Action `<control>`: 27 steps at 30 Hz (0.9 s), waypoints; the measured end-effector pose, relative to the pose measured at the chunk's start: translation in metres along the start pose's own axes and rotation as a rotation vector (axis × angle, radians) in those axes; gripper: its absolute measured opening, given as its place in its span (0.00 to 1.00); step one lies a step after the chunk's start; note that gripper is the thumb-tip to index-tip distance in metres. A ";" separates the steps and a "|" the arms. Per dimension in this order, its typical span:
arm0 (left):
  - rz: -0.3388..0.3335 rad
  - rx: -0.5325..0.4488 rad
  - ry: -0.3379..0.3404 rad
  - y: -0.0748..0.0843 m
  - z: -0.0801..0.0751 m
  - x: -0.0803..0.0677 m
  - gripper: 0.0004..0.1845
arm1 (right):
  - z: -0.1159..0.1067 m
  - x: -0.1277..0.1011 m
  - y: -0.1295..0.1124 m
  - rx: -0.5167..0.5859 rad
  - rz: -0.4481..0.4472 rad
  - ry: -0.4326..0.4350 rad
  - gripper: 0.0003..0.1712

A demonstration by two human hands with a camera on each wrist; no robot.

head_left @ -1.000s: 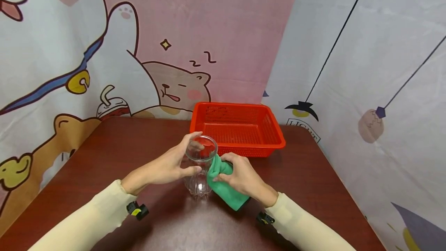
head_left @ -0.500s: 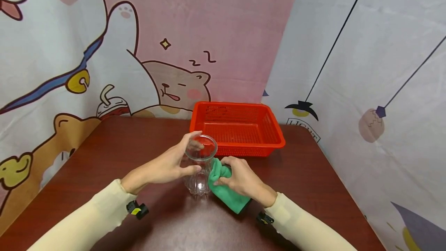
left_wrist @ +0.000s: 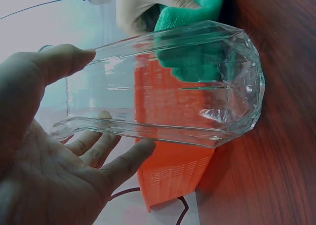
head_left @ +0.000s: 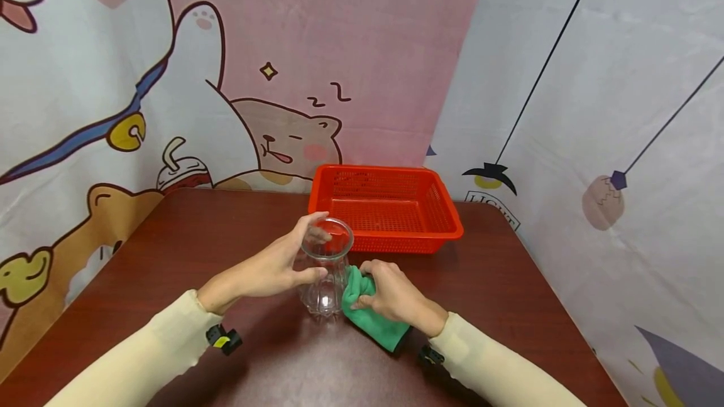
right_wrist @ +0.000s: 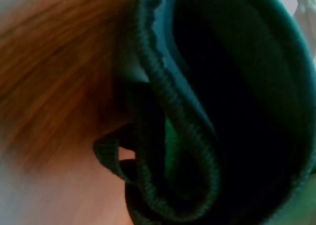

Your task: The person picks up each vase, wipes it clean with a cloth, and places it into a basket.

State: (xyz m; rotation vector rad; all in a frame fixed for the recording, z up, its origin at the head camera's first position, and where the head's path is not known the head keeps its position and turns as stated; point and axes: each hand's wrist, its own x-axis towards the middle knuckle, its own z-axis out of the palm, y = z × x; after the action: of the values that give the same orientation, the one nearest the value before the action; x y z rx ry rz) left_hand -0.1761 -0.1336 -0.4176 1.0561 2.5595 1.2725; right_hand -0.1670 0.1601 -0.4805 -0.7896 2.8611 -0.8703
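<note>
A clear glass vase (head_left: 326, 301) with a round rim and fluted sides stands upright on the table. My left hand (head_left: 270, 274) holds it near the top, thumb on the near side and fingers behind; the left wrist view shows the same grip on the glass. My right hand (head_left: 398, 294) pinches a bunched green cloth (head_left: 380, 330) against the vase's lower right side. In the left wrist view, the cloth (left_wrist: 195, 62) shows through the glass. Dark folds and a stitched edge of the cloth (right_wrist: 182, 126) fill much of the right wrist view, hiding the right fingers there.
A red perforated plastic basket (head_left: 390, 240) sits behind the vase towards the back of the dark reddish-brown table (head_left: 509, 306). Printed cartoon curtains (head_left: 390, 68) hang around the table's back and sides.
My right hand has slid the cloth down along the vase's right side, from just below the rim to lower on the body. The left hand and vase have stayed in place.
</note>
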 end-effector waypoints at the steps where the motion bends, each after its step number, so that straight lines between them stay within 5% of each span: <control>1: 0.001 -0.001 0.000 0.000 0.000 0.000 0.54 | 0.000 0.000 0.000 0.002 0.005 -0.001 0.24; 27: 0.002 -0.001 -0.002 0.000 0.001 0.000 0.55 | 0.002 0.001 0.000 0.104 0.038 -0.044 0.28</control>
State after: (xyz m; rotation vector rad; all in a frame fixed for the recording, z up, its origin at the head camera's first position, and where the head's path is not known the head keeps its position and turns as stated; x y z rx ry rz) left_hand -0.1759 -0.1330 -0.4177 1.0590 2.5570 1.2719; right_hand -0.1675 0.1584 -0.4820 -0.7313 2.7575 -0.9756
